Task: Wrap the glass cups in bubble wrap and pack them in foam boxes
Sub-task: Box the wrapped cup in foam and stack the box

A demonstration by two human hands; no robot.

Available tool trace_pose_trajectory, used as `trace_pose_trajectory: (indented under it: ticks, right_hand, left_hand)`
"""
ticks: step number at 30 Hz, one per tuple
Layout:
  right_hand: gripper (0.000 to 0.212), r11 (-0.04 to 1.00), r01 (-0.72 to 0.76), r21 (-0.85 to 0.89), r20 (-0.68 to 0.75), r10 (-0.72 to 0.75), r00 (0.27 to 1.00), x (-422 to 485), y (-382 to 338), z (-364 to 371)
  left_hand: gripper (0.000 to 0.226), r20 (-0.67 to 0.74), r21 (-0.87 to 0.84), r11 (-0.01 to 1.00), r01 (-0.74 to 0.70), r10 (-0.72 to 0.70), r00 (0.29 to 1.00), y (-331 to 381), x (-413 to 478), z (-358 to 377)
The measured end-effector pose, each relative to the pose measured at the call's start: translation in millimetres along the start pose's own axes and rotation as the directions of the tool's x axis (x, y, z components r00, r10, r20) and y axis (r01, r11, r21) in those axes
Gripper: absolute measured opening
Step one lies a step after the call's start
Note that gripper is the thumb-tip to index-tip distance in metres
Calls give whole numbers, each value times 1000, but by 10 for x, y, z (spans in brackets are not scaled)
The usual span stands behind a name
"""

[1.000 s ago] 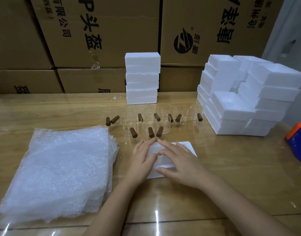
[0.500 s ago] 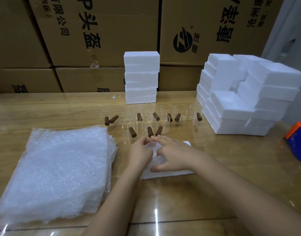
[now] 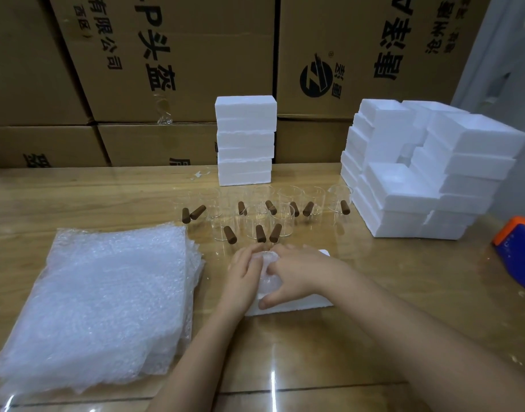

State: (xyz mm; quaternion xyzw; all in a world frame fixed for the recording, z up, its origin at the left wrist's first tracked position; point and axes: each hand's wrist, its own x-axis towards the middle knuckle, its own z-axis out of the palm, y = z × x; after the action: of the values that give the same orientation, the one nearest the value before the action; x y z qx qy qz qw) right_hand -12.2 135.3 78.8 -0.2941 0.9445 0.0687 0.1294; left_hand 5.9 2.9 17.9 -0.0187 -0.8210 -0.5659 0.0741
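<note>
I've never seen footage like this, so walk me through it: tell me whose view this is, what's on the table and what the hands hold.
No machine here: these are a person's two bare hands, filmed by one camera worn on the head, looking down. The left hand and right hand grip a bubble-wrapped cup over a white foam box. On the wooden table lie a stack of bubble wrap, glass cups with brown handles and piles of foam boxes.
</note>
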Motion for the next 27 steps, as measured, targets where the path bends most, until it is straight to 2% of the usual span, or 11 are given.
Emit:
trace_pose_trajectory:
  ticks: [3,5,7,8,10,12,14,16,21,24,27]
  right_hand:
    - [72,995,17,96,83,-25,996,-24,66,-59]
    - [64,923,46,381,101,-91,991,-106,225,-178]
    - [43,776,112,621,-94,-68,993,-233,439,-320]
    - [32,739,143,658,-246,32,969,-288,580,-369]
    - [16,769,67,635,-476,322,818,-358,937,-398]
    - [25,832,-195,519,-562,504,656,-407,1325,-360]
    - [46,793,-465,394,-481,608,631,-446,1672,-251]
    - [62,715,-606,348,-363,699,616,-460,1899,-132]
    - [66,698,-616,367,-315,716,623,-408,2096,57]
    - [62,741,-554,379,-387,671,633,-412,2099,117]
    - [63,780,-508,364,-523,623,581,-426,2028,101]
  left_hand:
    - [27,3,-50,998,-49,49,999,-87,-116,-47]
    - [22,10,-48,997,-56,56,998,-108,-131,-71]
    - [21,24,-37,997,-69,70,997,-101,-125,-76]
    - [21,29,-34,997,-74,75,997,-95,-121,-77]
    - [21,33,-29,997,-77,78,996,-93,-117,-82]
    - [22,32,-24,997,-79,80,996,-96,-119,-85]
    - [24,29,-23,996,-85,86,996,-88,-121,-85]
    - [26,27,-26,995,-95,95,995,-77,-122,-88]
    - [28,59,-12,994,-105,105,993,-68,-116,-93]
    - [27,83,2,994,-108,108,991,-76,-108,-98]
    - [24,62,-7,995,-103,103,993,-95,-95,-77]
